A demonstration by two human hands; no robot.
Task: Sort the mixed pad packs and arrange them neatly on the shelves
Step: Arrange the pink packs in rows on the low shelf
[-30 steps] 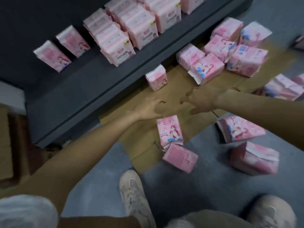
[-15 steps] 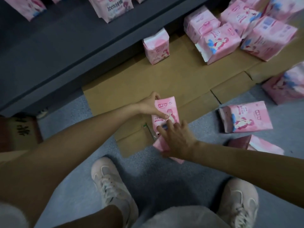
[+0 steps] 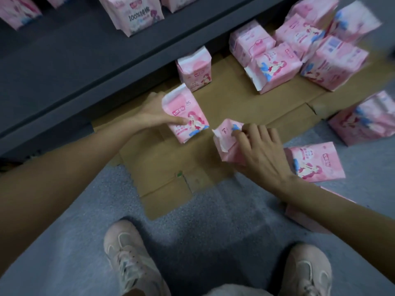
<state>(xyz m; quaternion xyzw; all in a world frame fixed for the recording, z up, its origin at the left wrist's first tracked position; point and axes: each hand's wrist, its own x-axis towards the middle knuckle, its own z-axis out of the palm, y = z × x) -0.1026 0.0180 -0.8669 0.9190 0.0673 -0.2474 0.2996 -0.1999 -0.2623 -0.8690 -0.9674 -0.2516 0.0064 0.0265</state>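
My left hand (image 3: 157,113) grips a pink pad pack (image 3: 186,113) printed with a cartoon girl, lifted just above the flattened cardboard (image 3: 235,107). My right hand (image 3: 259,152) grips a second, smaller pink pack (image 3: 226,138) from above, right of the first; the two packs are a little apart. Another pink pack (image 3: 195,68) stands upright on the cardboard near the dark shelf (image 3: 89,52). Several packs stand on the shelf, one marked 100% (image 3: 133,14).
A cluster of pink packs (image 3: 299,54) lies at the upper right on the cardboard. More packs lie on the grey floor at right (image 3: 314,163) and far right (image 3: 363,120). One pack (image 3: 299,216) is partly hidden under my right forearm. My two shoes (image 3: 132,259) are below.
Both hands came down onto the two packs by my feet, took hold of them and lifted them apart. The view shifted down and closer to the floor.
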